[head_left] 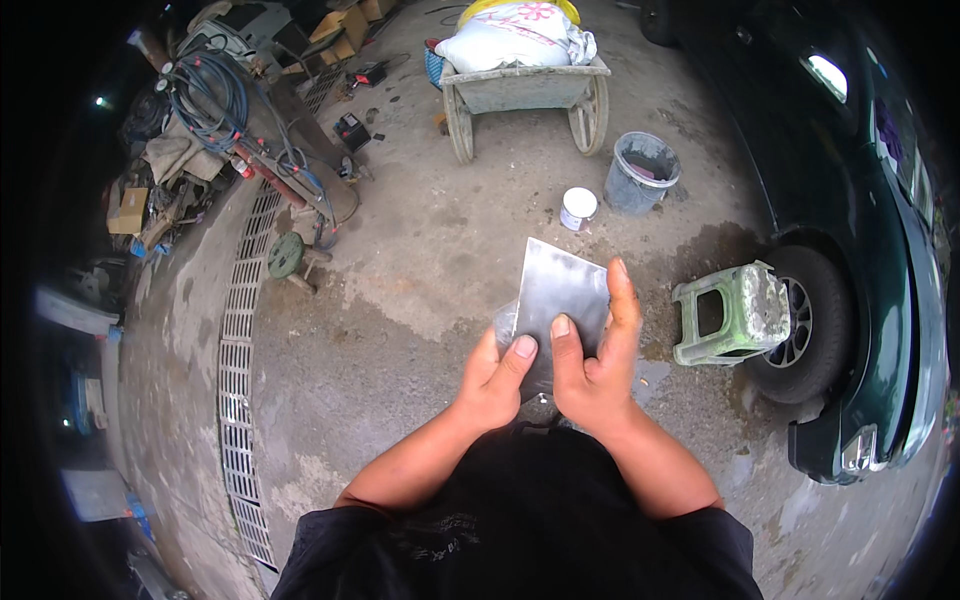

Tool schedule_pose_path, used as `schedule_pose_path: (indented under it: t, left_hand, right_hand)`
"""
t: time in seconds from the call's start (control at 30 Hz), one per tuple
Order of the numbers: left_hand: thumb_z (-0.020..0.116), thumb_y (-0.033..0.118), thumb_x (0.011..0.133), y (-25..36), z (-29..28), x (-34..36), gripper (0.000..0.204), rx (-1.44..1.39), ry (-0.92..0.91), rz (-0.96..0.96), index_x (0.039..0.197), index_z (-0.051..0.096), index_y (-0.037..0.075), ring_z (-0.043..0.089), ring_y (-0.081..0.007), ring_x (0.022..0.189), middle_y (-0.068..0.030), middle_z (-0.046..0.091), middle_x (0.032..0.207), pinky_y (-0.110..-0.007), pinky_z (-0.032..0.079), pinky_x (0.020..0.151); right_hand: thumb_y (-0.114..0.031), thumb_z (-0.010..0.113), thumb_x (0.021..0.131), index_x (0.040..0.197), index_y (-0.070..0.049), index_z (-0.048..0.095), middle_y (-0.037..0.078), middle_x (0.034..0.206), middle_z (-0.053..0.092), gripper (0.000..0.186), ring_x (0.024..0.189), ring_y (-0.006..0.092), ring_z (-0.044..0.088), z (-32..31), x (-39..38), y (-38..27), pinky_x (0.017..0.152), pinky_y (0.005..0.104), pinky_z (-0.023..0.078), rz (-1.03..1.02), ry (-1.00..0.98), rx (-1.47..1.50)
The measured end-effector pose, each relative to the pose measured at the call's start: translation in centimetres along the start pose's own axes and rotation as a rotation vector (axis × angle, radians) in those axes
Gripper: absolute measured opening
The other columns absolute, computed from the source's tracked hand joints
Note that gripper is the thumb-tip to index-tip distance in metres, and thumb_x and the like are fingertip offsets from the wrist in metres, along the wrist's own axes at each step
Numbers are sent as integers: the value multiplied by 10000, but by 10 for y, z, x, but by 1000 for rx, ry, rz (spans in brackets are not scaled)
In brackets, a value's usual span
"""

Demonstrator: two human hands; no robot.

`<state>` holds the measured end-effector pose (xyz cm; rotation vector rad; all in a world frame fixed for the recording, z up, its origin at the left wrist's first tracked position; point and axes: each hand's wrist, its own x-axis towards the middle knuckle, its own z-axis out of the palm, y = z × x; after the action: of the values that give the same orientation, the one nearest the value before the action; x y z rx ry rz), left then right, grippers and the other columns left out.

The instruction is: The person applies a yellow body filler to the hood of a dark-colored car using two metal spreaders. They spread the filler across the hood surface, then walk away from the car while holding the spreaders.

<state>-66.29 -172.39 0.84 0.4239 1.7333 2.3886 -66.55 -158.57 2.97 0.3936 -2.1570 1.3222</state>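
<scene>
Ground: stained concrete yard floor, a drain grate along my left.
Around: handcart, grey bucket, small white tin, green stool, dark green car.
Sheet: flat metal sheet held before my chest, long axis pointing away from me, top leaning slightly left.
Left hand: I grip its lower left edge, thumb on top.
Right hand: I clasp its right edge.

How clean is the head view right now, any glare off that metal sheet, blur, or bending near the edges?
Head view: soft, even daylight, no hard shadows; the metal sheet held by the left hand and right hand shows a dull sheen, no blown-out glare. The centre is sharp; the fisheye bends the drain grate and car toward the dark rim, where detail fades.
</scene>
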Motion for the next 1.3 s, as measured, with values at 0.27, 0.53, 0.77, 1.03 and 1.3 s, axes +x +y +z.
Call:
schedule_pose_path:
  t: [0.27, 0.53, 0.77, 1.03, 1.3]
  left_hand:
    - [424, 128, 986, -1, -1, 9, 509, 329, 50, 201, 1428, 296, -89, 442, -303, 1310, -219, 474, 1386, -382, 327, 1085]
    - [464, 132, 985, 1, -7, 7, 427, 434, 28, 80, 1371, 412, -44, 553, -289, 1188, -203, 575, 1265, -367, 419, 997]
    - [453, 173, 1009, 11, -2, 0, 398, 216, 52, 64, 1332, 438, -59, 549, -197, 1112, -134, 587, 1209, -337, 427, 968]
    - [457, 103, 984, 12, 2, 1, 416, 589, 170, 303, 1358, 422, -77, 566, -302, 1194, -247, 569, 1276, -370, 436, 992]
    - [472, 118, 986, 13, -6, -8, 394, 512, 63, 109, 1345, 453, -43, 595, -234, 1111, -182, 620, 1189, -338, 450, 946]
  right_hand:
    - [-2, 563, 862, 1390, 108, 312, 292, 1357, 440, 594, 1213, 441, 490, 2, -8, 3, 1015, 463, 409, -43, 56, -56]
    - [49, 560, 850, 1378, 99, 341, 278, 1255, 510, 574, 996, 386, 569, -1, 12, 8, 850, 446, 495, -249, 80, -64]
    - [32, 567, 855, 1388, 113, 307, 294, 1287, 485, 598, 1076, 401, 550, -5, 14, 7, 914, 440, 473, -247, 34, -57]
    - [8, 567, 861, 1371, 119, 324, 300, 1344, 443, 576, 1171, 436, 512, 7, 0, 1, 995, 449, 425, -108, 134, -36]
    - [10, 575, 854, 1355, 118, 348, 302, 1295, 478, 560, 1060, 426, 558, -8, 26, 3, 910, 449, 471, -290, 51, -90]
